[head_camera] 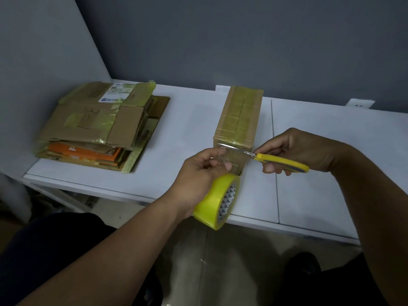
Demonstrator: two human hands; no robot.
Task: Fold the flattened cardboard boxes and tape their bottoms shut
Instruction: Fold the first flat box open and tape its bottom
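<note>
The box (239, 115) stood folded near the middle of the white table (331, 173), its long top face toward you. Glossy yellowish tape covered that face over the seam between the flaps. Its near end was partly hidden behind your left hand (198, 171), so the flaps there were hard to make out.

A clear strip of tape (223, 156) ran from the box's near edge to that hand, almost too thin to see. The yellow tape roll (215, 202) hung under the hand, past the table's front edge. How the roll was held was hidden.

Your left fingers were curled, pinching the strip. Your right hand (298, 146) gripped the yellow-handled scissors (280, 161), with the blades slightly parted at the strip.

A stack of flattened boxes (99, 127) lay well to the left.
</note>
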